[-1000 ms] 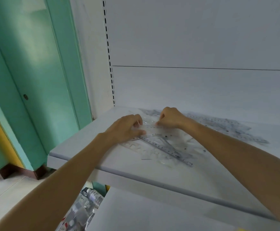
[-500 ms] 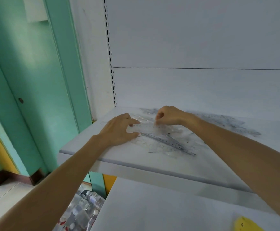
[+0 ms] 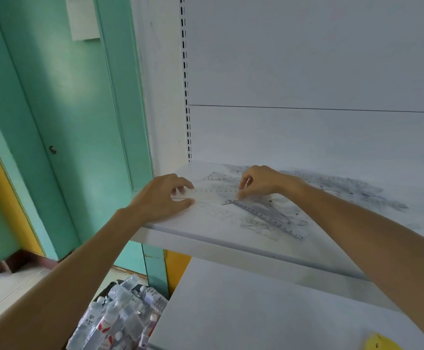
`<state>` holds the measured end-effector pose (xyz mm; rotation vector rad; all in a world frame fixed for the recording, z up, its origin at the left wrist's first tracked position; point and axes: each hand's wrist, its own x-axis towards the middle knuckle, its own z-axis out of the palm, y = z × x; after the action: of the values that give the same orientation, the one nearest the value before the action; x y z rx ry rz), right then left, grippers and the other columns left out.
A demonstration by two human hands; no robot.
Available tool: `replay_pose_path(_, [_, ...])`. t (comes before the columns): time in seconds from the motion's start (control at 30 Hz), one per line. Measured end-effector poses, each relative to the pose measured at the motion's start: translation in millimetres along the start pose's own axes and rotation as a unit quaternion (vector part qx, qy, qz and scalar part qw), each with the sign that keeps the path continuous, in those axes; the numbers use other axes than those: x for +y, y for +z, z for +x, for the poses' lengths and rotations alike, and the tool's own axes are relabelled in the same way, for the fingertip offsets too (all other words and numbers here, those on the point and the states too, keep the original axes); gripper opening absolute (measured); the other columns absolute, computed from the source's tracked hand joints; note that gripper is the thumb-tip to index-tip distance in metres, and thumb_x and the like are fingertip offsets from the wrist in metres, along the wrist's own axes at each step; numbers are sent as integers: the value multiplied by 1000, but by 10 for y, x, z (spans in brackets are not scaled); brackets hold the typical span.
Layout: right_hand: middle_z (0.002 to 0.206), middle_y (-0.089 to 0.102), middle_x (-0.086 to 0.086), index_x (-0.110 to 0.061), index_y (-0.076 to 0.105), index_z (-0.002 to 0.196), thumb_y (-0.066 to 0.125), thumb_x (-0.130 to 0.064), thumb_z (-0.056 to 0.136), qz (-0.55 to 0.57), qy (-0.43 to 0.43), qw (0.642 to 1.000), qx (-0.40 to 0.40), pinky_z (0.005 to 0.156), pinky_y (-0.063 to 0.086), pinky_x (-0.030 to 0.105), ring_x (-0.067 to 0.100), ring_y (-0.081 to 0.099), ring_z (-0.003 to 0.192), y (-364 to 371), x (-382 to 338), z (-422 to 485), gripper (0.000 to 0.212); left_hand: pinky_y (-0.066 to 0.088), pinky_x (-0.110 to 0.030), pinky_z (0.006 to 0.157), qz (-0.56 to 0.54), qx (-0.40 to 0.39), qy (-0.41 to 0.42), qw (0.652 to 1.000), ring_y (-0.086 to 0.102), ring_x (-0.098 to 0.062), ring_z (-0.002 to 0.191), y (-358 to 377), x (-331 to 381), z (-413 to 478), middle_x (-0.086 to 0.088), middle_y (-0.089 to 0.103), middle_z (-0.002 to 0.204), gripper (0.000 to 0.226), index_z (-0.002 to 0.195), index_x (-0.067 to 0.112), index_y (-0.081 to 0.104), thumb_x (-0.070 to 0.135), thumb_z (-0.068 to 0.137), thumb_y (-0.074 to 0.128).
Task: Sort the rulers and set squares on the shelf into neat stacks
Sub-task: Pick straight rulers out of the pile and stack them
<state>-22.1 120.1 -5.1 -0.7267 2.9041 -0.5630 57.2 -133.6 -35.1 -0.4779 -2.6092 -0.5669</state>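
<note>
Between both hands, left hand (image 3: pixel 164 197) and right hand (image 3: pixel 259 181) pinch a clear ruler (image 3: pixel 214 194).

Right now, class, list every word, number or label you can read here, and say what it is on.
None can be read.
Clear ruler held by both hands: scale marks, numbers blurred.
Grey ruler on the shelf: digits too small.
Water bottles below: red labels, text illegible.
</note>
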Motion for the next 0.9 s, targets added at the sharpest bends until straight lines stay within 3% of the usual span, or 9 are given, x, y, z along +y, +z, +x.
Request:
replay_pose_path(0.1, [86, 59, -6, -10, 67, 89, 76, -34, 74, 31, -10, 999, 10, 70, 40, 21, 9, 53, 81, 4, -9, 7, 30, 39, -22, 72, 7, -1, -2, 1000, 49, -2, 72, -45, -20, -68, 13, 56, 84, 28, 104, 27, 65, 34, 77, 70])
replay_pose_path(0.2, [73, 58, -10, -12, 65, 80, 74, -21, 76, 79, -22, 994, 69, 57, 37, 12, 2, 52, 69, 0, -43, -14, 14, 41, -23, 74, 22, -5, 0, 1000, 49, -7, 74, -61, 1, -85, 12, 56, 85, 29, 105, 26, 64, 35, 78, 70])
replay_pose_path(0.4, [80, 67, -1, -13, 52, 86, 55, -18, 91, 192, -71, 952, 226, 55, 45, 11, 8, 66, 69, -178, -144, -148, 8, 42, -25, 75, 14, 1, 21, 1000, 49, -7, 75, 6, 175, 0, 11, 54, 87, 34, 110, 23, 63, 35, 79, 69])
replay_pose_path(0.53, [83, 65, 7, -14, 40, 93, 36, -23, 98, 120, -76, 953, 269, 57, 54, 34, 17, 64, 58, -324, -18, -354, 12, 41, -25, 70, 17, 5, 46, 999, 49, -7, 73, 76, 376, 134, 12, 53, 87, 35, 113, 27, 62, 40, 81, 65])
replay_pose_path(0.67, [83, 65, 8, -20, 53, 107, 32, -27, 100, 36, -32, 956, 288, 59, 45, 28, 9, 54, 56, -493, 460, -750, 23, 36, -22, 71, -4, 7, 75, 997, 50, -8, 76, 264, 747, 349, 9, 53, 89, 36, 118, 27, 60, 41, 85, 59])
replay_pose_path(0.73, [87, 65, 12, -17, 57, 111, 32, -30, 100, 14, -1, 958, 288, 61, 43, 30, 15, 53, 59, -573, 750, -1041, 30, 37, -22, 73, -25, 0, 92, 995, 50, -9, 79, 403, 1016, 486, 7, 54, 92, 38, 123, 28, 58, 41, 87, 56])
replay_pose_path(0.83, [93, 64, 20, -5, 57, 111, 33, -33, 99, 5, 45, 953, 298, 77, 50, 44, 34, 60, 83, -712, 1189, -1557, 39, 34, -23, 71, -39, -23, 130, 991, 49, -11, 80, 650, 1508, 691, 4, 51, 90, 39, 130, 30, 51, 40, 92, 48])
replay_pose_path(0.9, [95, 64, 10, -12, 58, 118, 34, -30, 98, 6, 84, 948, 308, 82, 49, 42, 31, 60, 92, -815, 1493, -1947, 37, 34, -24, 69, -50, -39, 159, 985, 48, -12, 80, 835, 1899, 808, 3, 48, 88, 39, 132, 29, 49, 37, 94, 46])
